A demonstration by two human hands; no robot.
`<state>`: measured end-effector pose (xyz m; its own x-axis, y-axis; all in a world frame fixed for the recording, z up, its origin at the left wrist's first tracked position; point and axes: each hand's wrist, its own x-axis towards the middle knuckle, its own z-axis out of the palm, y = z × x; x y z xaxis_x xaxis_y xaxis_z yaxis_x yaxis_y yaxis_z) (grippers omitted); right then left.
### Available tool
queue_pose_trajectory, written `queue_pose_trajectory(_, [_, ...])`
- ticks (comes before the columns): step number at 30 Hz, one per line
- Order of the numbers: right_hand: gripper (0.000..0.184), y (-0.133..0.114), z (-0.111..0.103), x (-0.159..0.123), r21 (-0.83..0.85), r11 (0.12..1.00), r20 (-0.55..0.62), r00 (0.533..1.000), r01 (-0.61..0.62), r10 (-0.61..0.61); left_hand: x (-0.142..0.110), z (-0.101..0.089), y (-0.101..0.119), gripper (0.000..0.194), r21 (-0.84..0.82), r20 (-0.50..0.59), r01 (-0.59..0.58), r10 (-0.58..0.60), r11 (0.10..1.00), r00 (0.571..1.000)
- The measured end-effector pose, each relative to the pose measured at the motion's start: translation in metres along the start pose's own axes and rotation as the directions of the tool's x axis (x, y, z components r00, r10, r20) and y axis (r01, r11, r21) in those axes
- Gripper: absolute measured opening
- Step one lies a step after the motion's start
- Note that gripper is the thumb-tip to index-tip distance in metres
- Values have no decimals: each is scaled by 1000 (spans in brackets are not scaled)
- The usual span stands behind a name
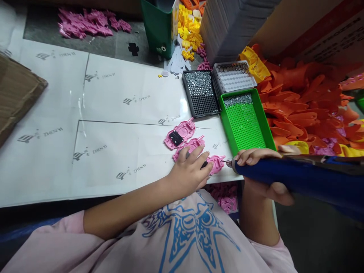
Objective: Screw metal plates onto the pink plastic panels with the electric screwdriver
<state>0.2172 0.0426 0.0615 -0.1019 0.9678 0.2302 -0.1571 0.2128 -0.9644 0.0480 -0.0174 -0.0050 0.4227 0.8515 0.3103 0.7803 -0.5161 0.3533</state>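
Observation:
My left hand (pixel 192 168) lies palm down with its fingers spread over two pink plastic shell halves, pressing on them against the table. One pink shell (pixel 217 163) sits under its forefinger side, near the table's front edge. Another pink shell (pixel 196 143) is partly covered by the other fingers. Just beyond, a third pink shell (pixel 186 131) lies uncovered, with a black cover (pixel 175 138) in it. Wrapped round a blue electric screwdriver (pixel 284 176) is my right hand (pixel 260 170). The driver's thin bit points left and meets the end of the nearest shell.
A green tray (pixel 271 132) of small screws stands right of the shells, beside a black screw tray (pixel 195 108) and a clear plastic box (pixel 239 85). Orange plastic parts (pixel 298 91) are heaped at right. A cardboard box (pixel 19 87) stands left; pink parts (pixel 85 22) lie behind.

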Motion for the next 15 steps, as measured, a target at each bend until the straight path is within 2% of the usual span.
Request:
queue_pose_trajectory(4, [44, 1, 4, -1, -2, 999, 62, 997, 53, -53, 0, 3, 2, 22, 37, -37, 9, -7, 999, 999])
queue_pose_trajectory(7, [38, 3, 2, 3, 3, 1000, 85, 996, -1, 1, 0, 5, 0, 22, 43, -57, -19, 21, 999, 998])
queue_pose_trajectory(10, [36, 7, -3, 8, 49, 997, 92, 994, -55, 51, 0, 5, -2, 25, 39, -27, -55, 56, 998, 998])
queue_pose_trajectory(13, [34, 8, -8, 8, 123, 990, 30, 997, -74, 71, -1, 4, -1, 29, 39, -5, -56, 56, 998, 998])
queue_pose_trajectory(15, [33, 6, -13, 3, 168, 983, -54, 995, -70, 80, -3, 1, 1, 27, 38, -39, -39, 40, 999, 998])
